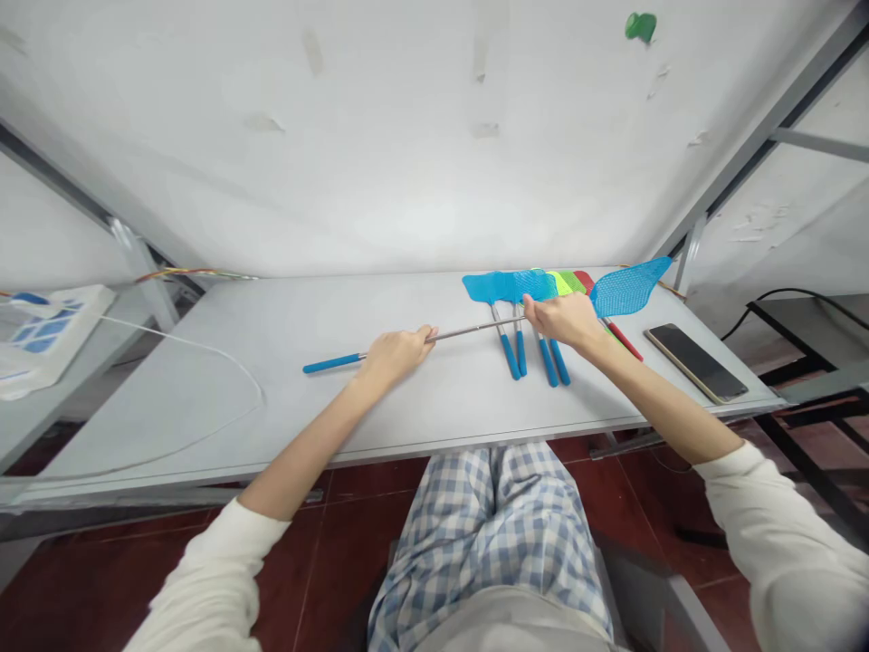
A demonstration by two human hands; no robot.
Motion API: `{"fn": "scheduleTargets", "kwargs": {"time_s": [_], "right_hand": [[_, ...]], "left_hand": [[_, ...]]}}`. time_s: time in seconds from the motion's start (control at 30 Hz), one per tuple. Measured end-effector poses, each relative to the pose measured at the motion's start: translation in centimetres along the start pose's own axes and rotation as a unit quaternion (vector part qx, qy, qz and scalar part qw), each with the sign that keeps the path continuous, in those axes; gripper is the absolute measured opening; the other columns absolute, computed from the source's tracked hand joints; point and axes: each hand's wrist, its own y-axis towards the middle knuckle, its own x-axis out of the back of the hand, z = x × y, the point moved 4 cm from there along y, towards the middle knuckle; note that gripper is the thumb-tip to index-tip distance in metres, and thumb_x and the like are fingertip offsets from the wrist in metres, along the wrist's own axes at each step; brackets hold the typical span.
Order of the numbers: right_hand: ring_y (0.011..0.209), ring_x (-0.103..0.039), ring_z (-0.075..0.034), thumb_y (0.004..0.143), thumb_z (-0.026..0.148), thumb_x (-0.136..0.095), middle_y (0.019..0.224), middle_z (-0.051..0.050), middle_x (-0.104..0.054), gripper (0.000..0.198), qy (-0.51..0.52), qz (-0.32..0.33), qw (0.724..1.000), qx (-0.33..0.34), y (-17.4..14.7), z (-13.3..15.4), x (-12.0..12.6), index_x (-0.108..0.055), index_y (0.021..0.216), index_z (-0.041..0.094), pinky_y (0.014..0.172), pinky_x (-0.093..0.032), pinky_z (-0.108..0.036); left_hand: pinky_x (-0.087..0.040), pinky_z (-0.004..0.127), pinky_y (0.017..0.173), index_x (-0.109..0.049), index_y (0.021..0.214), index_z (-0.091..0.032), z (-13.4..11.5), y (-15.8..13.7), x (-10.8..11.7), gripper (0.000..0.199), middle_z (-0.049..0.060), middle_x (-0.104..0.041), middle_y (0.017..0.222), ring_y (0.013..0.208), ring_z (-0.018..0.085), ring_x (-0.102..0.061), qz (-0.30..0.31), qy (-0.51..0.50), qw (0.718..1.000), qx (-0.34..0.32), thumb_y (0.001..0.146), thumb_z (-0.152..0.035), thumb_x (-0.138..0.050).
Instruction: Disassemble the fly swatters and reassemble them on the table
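Note:
A blue fly swatter with a long metal rod [468, 330] stretches across the table between my two hands. My left hand [397, 351] is closed around the rod, just above the blue grip [332, 363]. Closer to the mesh head [630, 288], my right hand [562, 319] is wrapped round the rod's other end. Behind and below my right hand lie several more fly swatters, blue ones [487, 287] with blue grips, plus a yellow-green one [568, 282] and a red one whose handle [625, 339] sticks out to the right. My right hand partly hides them.
A phone [696, 362] lies at the right of the grey table [224, 362]. A thin white cable [254, 385] curves over the left side. A white and blue package [51, 335] sits on a surface at far left. Metal frame posts [691, 244] rise at both sides before a white wall.

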Motion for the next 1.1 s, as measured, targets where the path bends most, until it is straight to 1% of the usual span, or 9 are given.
{"fn": "scheduleTargets", "kwargs": {"time_s": [0.17,0.3,0.47,0.63,0.8,0.93,0.97,1.03,1.1], "right_hand": [[0.048,-0.048,-0.016,0.097,0.044,-0.021,0.047,-0.011,-0.055,0.066,-0.035,0.043,0.998,0.004,0.9,5.3,0.0,-0.066,0.058,0.014,0.051,-0.027,-0.027],[0.049,-0.051,-0.014,0.098,0.045,-0.023,0.052,-0.010,-0.061,0.065,0.009,0.030,0.999,0.039,0.4,6.7,-1.2,-0.067,0.062,0.014,0.051,-0.025,-0.026],[0.061,-0.056,-0.018,0.101,0.042,-0.018,0.061,-0.011,-0.061,0.062,0.026,-0.023,0.999,0.019,0.5,2.3,-0.1,-0.066,0.071,0.015,0.059,-0.036,-0.030],[0.113,-0.055,-0.029,0.098,0.042,-0.037,0.109,-0.014,-0.061,0.037,0.067,-0.146,0.983,0.093,-0.9,-0.1,3.7,-0.065,0.104,0.018,0.097,-0.041,-0.049],[0.117,-0.057,-0.027,0.097,0.038,-0.042,0.110,-0.010,-0.062,0.027,0.287,-0.269,0.916,0.078,-3.5,0.5,7.7,-0.064,0.105,0.023,0.100,-0.044,-0.050],[0.086,-0.070,-0.021,0.098,0.037,-0.042,0.093,-0.006,-0.071,0.028,0.555,-0.016,0.803,0.215,-5.5,-0.7,9.1,-0.067,0.104,0.025,0.073,-0.058,-0.039],[0.077,-0.070,-0.020,0.096,0.036,-0.046,0.087,-0.004,-0.071,0.024,0.582,0.003,0.779,0.233,-5.8,-1.9,9.3,-0.069,0.097,0.026,0.065,-0.058,-0.036],[0.066,-0.066,-0.017,0.094,0.035,-0.052,0.077,-0.002,-0.070,0.020,0.587,-0.174,0.779,0.137,-5.5,-6.6,9.4,-0.069,0.087,0.028,0.058,-0.054,-0.031],[0.075,-0.066,-0.014,0.086,0.036,-0.065,0.087,-0.003,-0.070,0.014,0.519,-0.349,0.781,-0.001,-4.8,-10.7,8.1,-0.068,0.096,0.027,0.068,-0.053,-0.029]], "left_hand": [[-0.049,0.034,0.073,-0.056,0.124,-0.018,-4.0,-0.1,1.1,0.040,0.015,-0.074,0.093,0.088,0.028,-0.071,0.018,-0.026,0.999,-0.036,0.100,-0.036,-0.029],[-0.046,0.030,0.070,-0.056,0.118,-0.016,-4.9,-0.9,2.1,0.040,0.013,-0.073,0.090,0.085,0.026,-0.071,0.016,-0.039,0.998,-0.051,0.100,-0.041,-0.030],[-0.041,0.026,0.067,-0.058,0.107,-0.020,-0.7,-2.3,4.2,0.040,0.010,-0.072,0.097,0.091,0.024,-0.068,-0.042,0.014,0.999,-0.023,0.097,-0.051,-0.036],[-0.033,0.026,0.059,-0.060,0.099,-0.024,3.1,-3.4,3.9,0.040,0.004,-0.073,0.092,0.081,0.022,-0.067,-0.065,-0.014,0.998,-0.009,0.097,-0.053,-0.033],[-0.032,0.025,0.058,-0.060,0.092,-0.025,3.0,-3.6,3.7,0.044,0.002,-0.070,0.081,0.070,0.018,-0.064,-0.071,-0.085,0.993,-0.038,0.097,-0.055,-0.028],[-0.034,0.024,0.060,-0.058,0.089,-0.025,4.6,-3.6,2.4,0.043,-0.001,-0.061,0.069,0.062,0.016,-0.056,-0.024,-0.167,0.985,-0.029,0.094,-0.058,-0.031],[-0.035,0.024,0.060,-0.058,0.087,-0.024,5.2,-3.7,1.8,0.042,-0.002,-0.059,0.067,0.061,0.015,-0.054,-0.008,-0.195,0.981,-0.026,0.093,-0.058,-0.033],[-0.036,0.023,0.061,-0.055,0.081,-0.022,6.1,-3.8,0.6,0.044,-0.003,-0.055,0.066,0.061,0.014,-0.051,0.025,-0.256,0.966,-0.033,0.092,-0.058,-0.034],[-0.038,0.023,0.063,-0.051,0.074,-0.021,6.4,-3.9,-0.3,0.045,-0.003,-0.053,0.068,0.064,0.013,-0.049,0.052,-0.312,0.947,-0.054,0.092,-0.058,-0.035]]}}
